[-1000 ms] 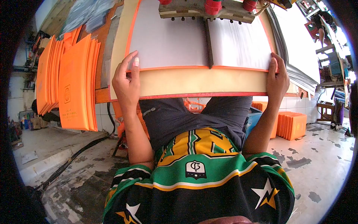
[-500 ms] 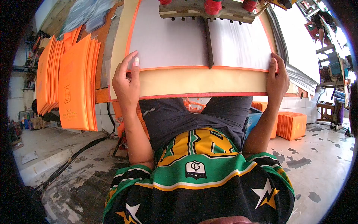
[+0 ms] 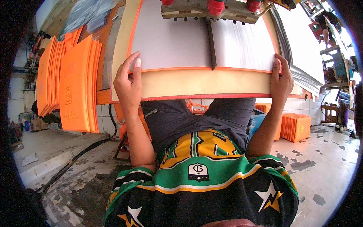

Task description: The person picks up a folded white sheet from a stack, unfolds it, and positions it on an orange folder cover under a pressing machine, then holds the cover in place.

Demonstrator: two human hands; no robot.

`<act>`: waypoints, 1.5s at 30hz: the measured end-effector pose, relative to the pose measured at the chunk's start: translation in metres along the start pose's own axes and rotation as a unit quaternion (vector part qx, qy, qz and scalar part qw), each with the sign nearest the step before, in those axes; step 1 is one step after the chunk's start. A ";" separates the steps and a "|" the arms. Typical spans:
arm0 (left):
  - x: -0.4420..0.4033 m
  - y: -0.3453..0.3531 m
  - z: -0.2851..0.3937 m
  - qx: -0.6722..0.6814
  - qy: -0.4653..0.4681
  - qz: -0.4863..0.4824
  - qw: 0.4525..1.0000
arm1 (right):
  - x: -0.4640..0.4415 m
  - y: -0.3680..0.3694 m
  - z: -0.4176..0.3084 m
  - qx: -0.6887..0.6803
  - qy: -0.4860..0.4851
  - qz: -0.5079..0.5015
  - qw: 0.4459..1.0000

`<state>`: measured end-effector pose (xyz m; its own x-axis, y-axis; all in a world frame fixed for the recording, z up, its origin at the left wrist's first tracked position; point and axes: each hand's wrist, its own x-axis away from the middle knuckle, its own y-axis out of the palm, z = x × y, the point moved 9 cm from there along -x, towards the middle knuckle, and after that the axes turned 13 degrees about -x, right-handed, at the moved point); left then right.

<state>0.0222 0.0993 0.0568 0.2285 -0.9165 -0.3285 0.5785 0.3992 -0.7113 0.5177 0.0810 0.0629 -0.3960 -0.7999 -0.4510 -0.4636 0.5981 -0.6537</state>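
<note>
An open orange folder [image 3: 172, 41] with whitish inner sheets lies flat on a cream board [image 3: 204, 84] with a red front edge. A dark strip [image 3: 210, 45] runs down its middle. My left hand [image 3: 128, 83] grips the folder's near left corner, thumb on top and fingers curled at the edge. At the near right corner my right hand [image 3: 281, 77] pinches the folder's edge in the same way. Above the folder's far part sits a machine bar [image 3: 210, 15] with a row of small bolts and red fittings; it hides the far edge.
Stacks of orange folders [image 3: 77, 83] with gold print hang over the table's left side. Clear plastic sheets [image 3: 89, 15] lie behind them. To the right is a pile of white sheets [image 3: 298, 45]. More orange folders [image 3: 295, 127] stand on the floor. A black cable [image 3: 75, 159] crosses the floor.
</note>
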 end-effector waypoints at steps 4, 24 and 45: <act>0.000 -0.001 0.001 -0.011 0.004 0.003 1.000 | 0.000 0.001 0.003 0.001 -0.001 -0.001 1.000; -0.001 -0.004 0.003 -0.035 0.052 0.048 0.997 | 0.000 0.000 -0.001 -0.004 -0.008 0.004 1.000; -0.001 -0.003 0.001 -0.025 0.045 0.041 0.998 | -0.001 0.001 0.005 0.012 0.001 -0.001 1.000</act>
<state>0.0209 0.0991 0.0601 0.2019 -0.8753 -0.4394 0.5211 0.4759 -0.7085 0.5216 0.0819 0.0598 -0.3977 -0.8004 -0.4486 -0.4446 0.5958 -0.6689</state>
